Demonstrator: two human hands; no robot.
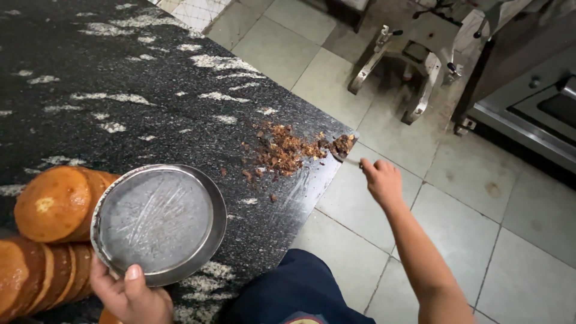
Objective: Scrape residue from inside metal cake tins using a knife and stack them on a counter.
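Note:
My left hand (132, 295) grips the near rim of a round, empty metal plate (159, 222), tilted up above the dark speckled counter (120, 108). My right hand (381, 180) reaches past the counter's corner and holds a small metal scraper (343, 150) loaded with brown crumbs. A pile of brown crumbs (281, 151) lies on the counter right beside the scraper's tip. Stacks of round golden-brown cakes (54, 204) lean together at the left, just behind the plate, with more cakes (42, 276) lower down.
The counter corner (354, 137) ends by a tiled floor (468, 228). A metal machine stand (414, 60) and a steel oven (534, 108) are at the upper right. My dark blue clothing (300, 288) shows below.

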